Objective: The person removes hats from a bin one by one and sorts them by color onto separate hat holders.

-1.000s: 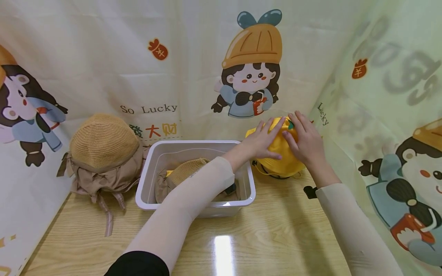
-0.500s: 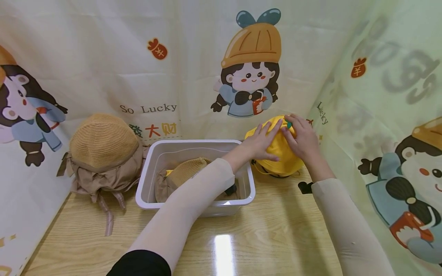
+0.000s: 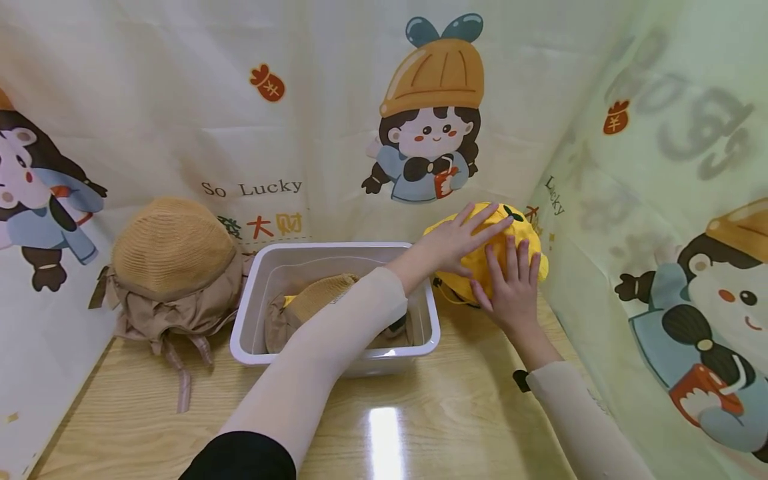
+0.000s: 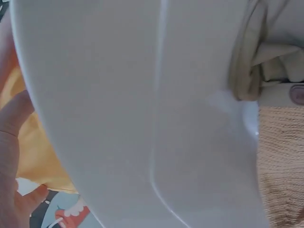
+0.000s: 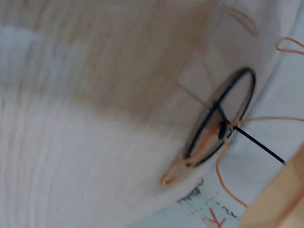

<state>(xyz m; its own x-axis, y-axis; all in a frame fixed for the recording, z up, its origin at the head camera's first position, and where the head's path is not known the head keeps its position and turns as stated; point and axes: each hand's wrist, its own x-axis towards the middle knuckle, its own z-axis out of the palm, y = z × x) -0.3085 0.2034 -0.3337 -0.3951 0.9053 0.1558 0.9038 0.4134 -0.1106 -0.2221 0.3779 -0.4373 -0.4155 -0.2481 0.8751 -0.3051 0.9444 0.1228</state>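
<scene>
The worktop [image 3: 468, 427] bears, along its far edge, the tub [image 3: 336, 260] at the middle and a tan hat [image 3: 174, 260] towards the far left corner, neither shifted in the last second. A straw hat [image 3: 321, 297] lies inside the tub, partly hidden by the left sleeve. The yellow hat [image 3: 478, 267] is near the far right corner, just beside the tub's right edge, over a black wire stand [image 5: 222, 129] with a loose cord [image 5: 270, 118] about it.

What has changed is the right hand [image 3: 513, 293]: it has come off the hat's right side and now lies on its front, fingers straight and spread. That side now shows, as does the leaf [image 3: 512, 213] on top. The left hand [image 3: 453, 241] stays across the crown, fingers spread. Neither grips the hat; both merely rest on it. For the work, I judge this a shift in where the hat is pressed, not a lift.
</scene>
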